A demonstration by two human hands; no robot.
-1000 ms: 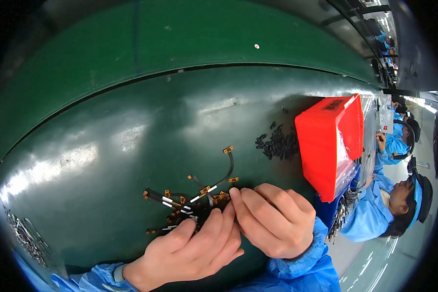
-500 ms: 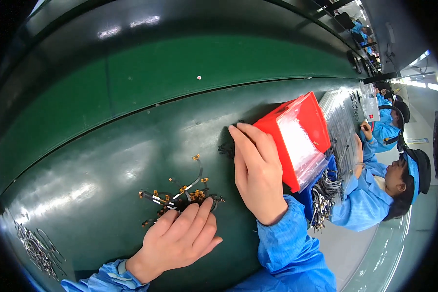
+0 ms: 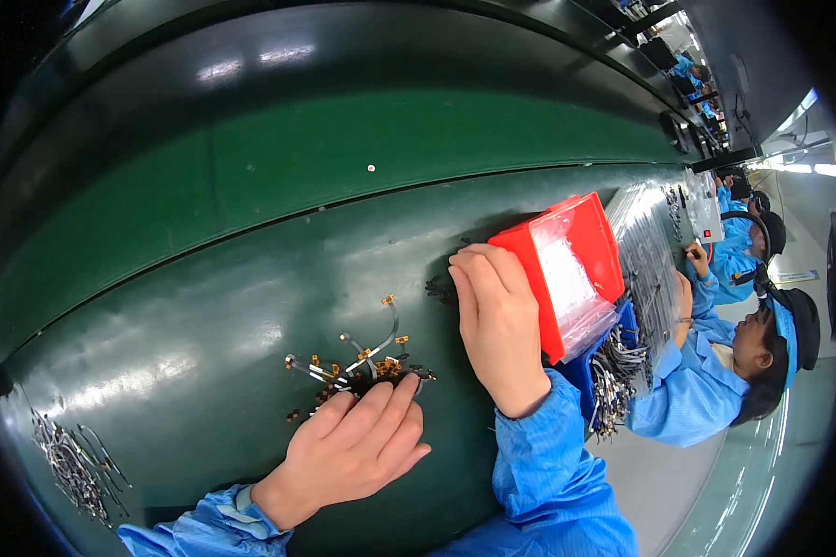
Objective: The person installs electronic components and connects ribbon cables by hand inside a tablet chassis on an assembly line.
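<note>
My left hand (image 3: 358, 447) is closed over a bunch of dark flex cables (image 3: 372, 357) with orange-gold connector ends and white stripes. Its fingers lie side by side on the near side of the bunch, and their tips are hidden among the cables. Close by on the right, my right hand (image 3: 503, 325) rests palm down on the table against the left side of a red bin (image 3: 553, 306). The bent fingers point down beside a few small black parts (image 3: 439, 289). What they pinch, if anything, is out of sight.
Clear plastic bags lie in the red bin. Behind it is a blue bin (image 3: 581, 379) full of cables (image 3: 615, 381). Clear plastic trays (image 3: 643, 246) extend toward a co-worker in blue (image 3: 692, 390). Another cable pile (image 3: 76, 469) lies far left on the green table (image 3: 176, 334).
The view has shifted slightly. My right hand's fingers have drawn in and bent more beside the small black parts. My left hand remains on the flex cables.
</note>
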